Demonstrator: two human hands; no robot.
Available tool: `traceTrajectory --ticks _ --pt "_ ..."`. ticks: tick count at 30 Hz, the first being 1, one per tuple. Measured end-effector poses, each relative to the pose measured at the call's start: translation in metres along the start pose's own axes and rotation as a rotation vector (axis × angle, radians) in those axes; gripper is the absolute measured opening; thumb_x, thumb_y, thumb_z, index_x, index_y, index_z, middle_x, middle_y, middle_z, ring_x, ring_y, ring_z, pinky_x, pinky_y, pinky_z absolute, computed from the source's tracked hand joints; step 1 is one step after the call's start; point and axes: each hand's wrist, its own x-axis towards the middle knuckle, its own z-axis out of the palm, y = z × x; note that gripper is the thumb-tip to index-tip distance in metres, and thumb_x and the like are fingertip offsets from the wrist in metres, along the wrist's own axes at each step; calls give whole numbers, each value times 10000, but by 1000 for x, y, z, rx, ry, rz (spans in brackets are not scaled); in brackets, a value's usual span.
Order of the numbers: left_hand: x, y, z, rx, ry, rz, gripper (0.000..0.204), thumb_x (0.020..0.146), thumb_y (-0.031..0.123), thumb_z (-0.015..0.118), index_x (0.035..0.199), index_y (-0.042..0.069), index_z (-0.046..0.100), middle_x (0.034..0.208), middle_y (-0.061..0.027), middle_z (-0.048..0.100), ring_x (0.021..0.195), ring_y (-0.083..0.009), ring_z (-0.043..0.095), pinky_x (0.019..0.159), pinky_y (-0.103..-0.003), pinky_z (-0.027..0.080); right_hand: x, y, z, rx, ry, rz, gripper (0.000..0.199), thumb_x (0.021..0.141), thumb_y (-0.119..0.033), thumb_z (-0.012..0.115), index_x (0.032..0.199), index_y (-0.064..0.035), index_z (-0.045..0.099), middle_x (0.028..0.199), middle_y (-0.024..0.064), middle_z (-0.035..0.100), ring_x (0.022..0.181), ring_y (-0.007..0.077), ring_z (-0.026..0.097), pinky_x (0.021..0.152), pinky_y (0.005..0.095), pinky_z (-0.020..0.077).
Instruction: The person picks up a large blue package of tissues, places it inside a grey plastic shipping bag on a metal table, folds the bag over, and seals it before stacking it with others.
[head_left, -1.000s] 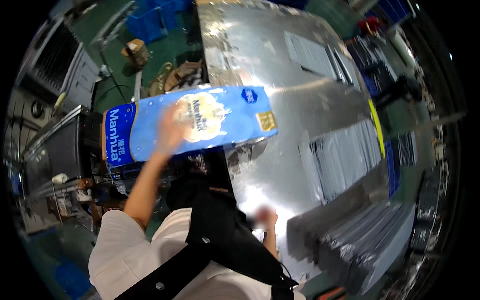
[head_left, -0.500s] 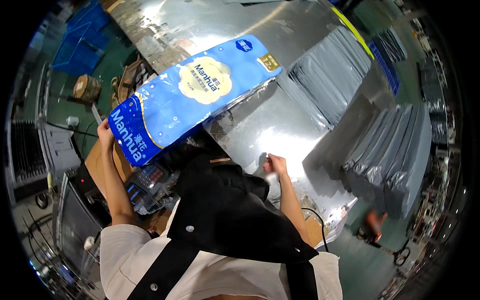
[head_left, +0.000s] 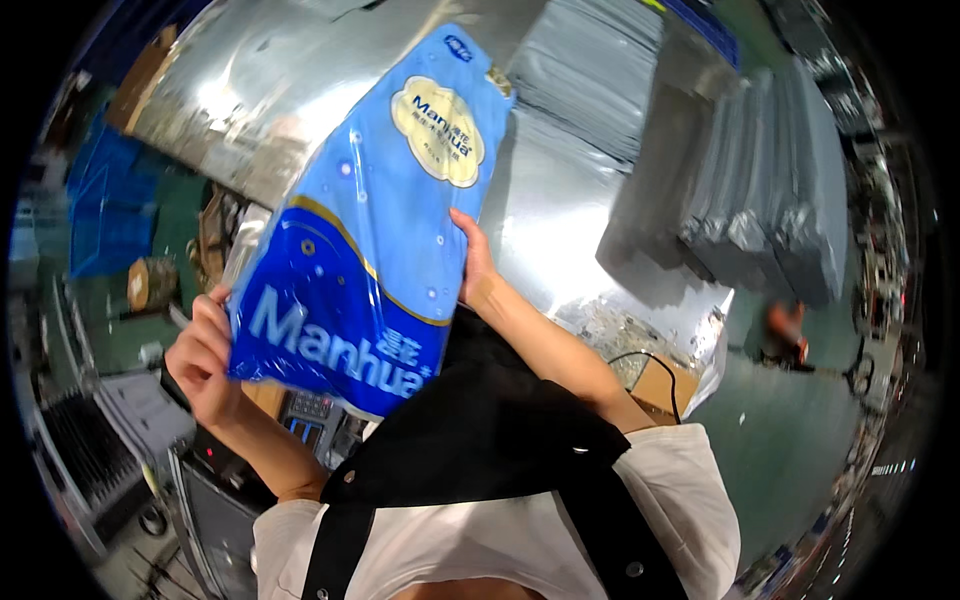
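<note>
We are holding a long blue plastic bag [head_left: 370,230] up in front of our chest, slanted so that its narrow end with a cream, cloud-shaped patch points up and away from us and its dark blue end sits low, close to our body. Our left hand [head_left: 203,355] grips the bag's lower left corner, fingers curled around the edge and thumb behind it. Our right hand [head_left: 473,262] is pressed against the bag's right edge about midway up, fingers flat behind the film and gripping it.

Behind the bag spreads a wide sheet of shiny silver foil [head_left: 560,230], which fills the space above and to the bag's right. Farther right of the bag stand stacks of grey flat packs [head_left: 770,200]. Below the bag's lower end a machine panel with buttons [head_left: 310,415] shows. To the bag's left lie blue crates [head_left: 110,205] on the green floor. Lower right of the bag sits a small cardboard box [head_left: 662,385] with a black cable.
</note>
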Motion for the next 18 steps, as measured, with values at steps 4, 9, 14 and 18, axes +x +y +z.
traceTrajectory --ticks 4,9,14,18 --pt "55 -54 60 -156 649 -731 400 761 335 561 1053 66 510 966 -99 558 878 -222 532 903 -376 375 -30 -24 -1 -91 77 -85 509 768 -355 527 1161 -36 478 1062 125 573 954 234 565 833 355 457" --pt "34 -137 69 -616 344 -1182 537 764 369 532 1181 46 436 1065 -119 540 954 -215 532 869 -338 418 -19 -58 -11 -311 261 -257 711 677 -196 672 1232 9 277 1047 187 503 885 250 577 744 365 510" --pt "50 -137 115 -670 161 -1392 601 701 285 544 1225 25 405 1119 -175 524 935 -271 562 773 -354 487 -96 -103 6 -384 327 -539 796 669 -147 687 1282 22 209 1106 212 463 931 253 552 735 332 504" --pt "61 -156 163 -701 171 -1321 640 678 261 542 1245 29 358 1068 -186 530 922 -292 562 760 -368 497 -117 -115 -20 -436 318 -735 788 700 -98 668 1321 0 192 1143 206 452 963 249 532 802 310 468"
